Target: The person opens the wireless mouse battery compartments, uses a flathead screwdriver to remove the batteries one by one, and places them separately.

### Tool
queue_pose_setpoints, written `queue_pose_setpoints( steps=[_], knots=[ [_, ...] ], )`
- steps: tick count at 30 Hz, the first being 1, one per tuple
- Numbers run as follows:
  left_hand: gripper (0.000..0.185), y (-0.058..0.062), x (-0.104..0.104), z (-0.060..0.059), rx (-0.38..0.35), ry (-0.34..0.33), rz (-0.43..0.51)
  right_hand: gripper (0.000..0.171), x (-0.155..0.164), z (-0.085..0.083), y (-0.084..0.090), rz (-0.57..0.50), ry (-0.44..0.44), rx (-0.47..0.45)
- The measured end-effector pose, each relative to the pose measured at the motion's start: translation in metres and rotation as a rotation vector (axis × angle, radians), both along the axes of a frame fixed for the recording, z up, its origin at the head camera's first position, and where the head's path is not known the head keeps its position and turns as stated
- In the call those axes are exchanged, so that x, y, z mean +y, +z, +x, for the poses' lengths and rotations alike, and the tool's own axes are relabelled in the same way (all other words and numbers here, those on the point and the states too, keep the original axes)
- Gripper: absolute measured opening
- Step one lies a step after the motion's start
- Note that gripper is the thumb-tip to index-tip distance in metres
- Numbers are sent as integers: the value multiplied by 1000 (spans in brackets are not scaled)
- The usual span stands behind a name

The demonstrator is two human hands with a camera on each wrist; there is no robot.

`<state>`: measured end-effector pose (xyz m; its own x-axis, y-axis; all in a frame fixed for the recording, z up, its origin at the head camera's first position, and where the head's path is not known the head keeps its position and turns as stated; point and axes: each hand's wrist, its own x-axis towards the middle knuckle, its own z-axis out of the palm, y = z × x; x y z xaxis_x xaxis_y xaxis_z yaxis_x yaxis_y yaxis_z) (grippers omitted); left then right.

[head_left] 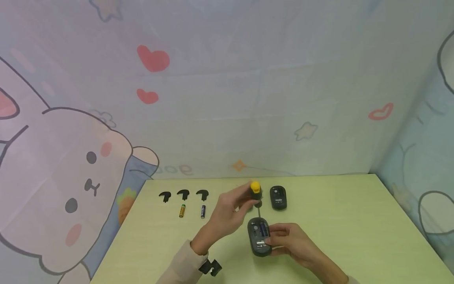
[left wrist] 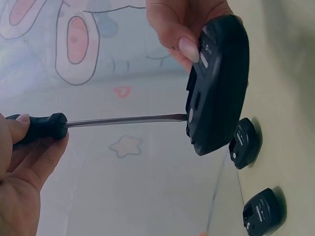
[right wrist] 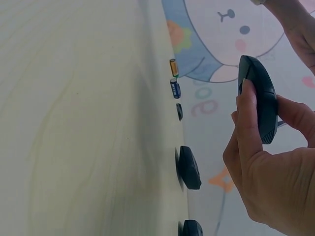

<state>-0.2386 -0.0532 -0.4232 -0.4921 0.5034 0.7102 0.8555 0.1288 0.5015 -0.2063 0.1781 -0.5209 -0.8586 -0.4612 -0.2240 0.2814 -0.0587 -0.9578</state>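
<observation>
A screwdriver (head_left: pixel 255 187) with a black handle and yellow end is gripped by my left hand (head_left: pixel 228 213), its metal shaft pointing down. In the left wrist view, the flat tip of that shaft (left wrist: pixel 123 120) meets the underside of a black computer mouse (left wrist: pixel 221 83), near a small round pale spot. My right hand (head_left: pixel 289 240) holds this mouse above the table by its sides, bottom face up. Its battery slot is uncovered, with a dark blue battery (head_left: pixel 263 228) inside. From the right wrist view, thumb and fingers span the mouse (right wrist: pixel 266 105).
Another upturned mouse (head_left: pixel 278 198) lies at the back of the table (head_left: pixel 347 221); one more sits mostly hidden behind my left hand. Three black curved pieces (head_left: pixel 183 193) line the back left, with a gold battery (head_left: pixel 182 211) and a blue battery (head_left: pixel 203 212) before them.
</observation>
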Motion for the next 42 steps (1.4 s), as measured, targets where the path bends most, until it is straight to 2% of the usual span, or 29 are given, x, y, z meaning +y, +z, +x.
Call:
queue_pose_setpoints(
  steps=[5, 15, 21, 24, 30, 42],
  knots=[
    [45, 0, -1, 10, 85, 5, -58, 65, 1, 0, 0, -3, 14, 9],
    [43, -2, -2, 23, 312, 88, -254, 57, 1, 0, 2, 33, 6, 21],
    [47, -5, -1, 34, 422, 62, -300, 54, 1, 1, 2, 47, 10, 22],
    [46, -6, 0, 36, 446, 63, -316, 53, 0, 3, 1, 50, 10, 30],
    [40, -8, -3, 31, 369, 98, -302, 51, -2, 5, -2, 56, 4, 33],
    [40, -10, -17, 1, 134, -6, -110, 57, 0, 13, -5, 38, 37, 66]
  ],
)
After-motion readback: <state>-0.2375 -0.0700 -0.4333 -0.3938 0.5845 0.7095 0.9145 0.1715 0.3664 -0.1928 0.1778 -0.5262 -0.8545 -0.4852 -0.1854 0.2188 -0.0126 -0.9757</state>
